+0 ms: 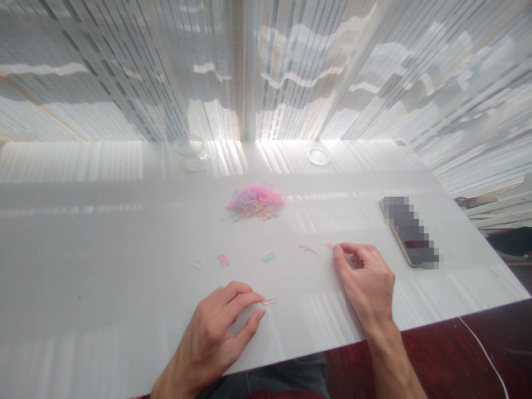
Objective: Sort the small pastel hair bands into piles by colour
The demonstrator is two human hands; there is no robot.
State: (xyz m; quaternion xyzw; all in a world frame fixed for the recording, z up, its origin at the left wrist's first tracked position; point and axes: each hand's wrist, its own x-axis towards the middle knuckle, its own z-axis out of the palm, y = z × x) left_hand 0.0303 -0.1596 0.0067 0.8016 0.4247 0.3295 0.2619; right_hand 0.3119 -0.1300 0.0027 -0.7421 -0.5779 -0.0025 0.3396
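Observation:
My right hand (368, 277) pinches a pink rubber band (328, 243), whose free part sticks out to the left of the fingertips. My left hand (226, 321) rests low over the table, thumb and index finger apart. At its index fingertip a pale pink rubber band (270, 301) lies on the white surface. Further up sit small groups of rubber bands: pale yellow (198, 264), pink (223, 260), turquoise (269, 256) and light purple (307, 249). A large multicoloured heap of rubber bands (256, 200) lies behind them.
A clear round jar (191, 152) stands at the table's back edge, with a clear round lid (319, 156) to its right. On the right lies a phone (409, 233). The white table (103, 249) ends at striped curtains (249, 66). A white cable (484, 354) runs over the dark red floor.

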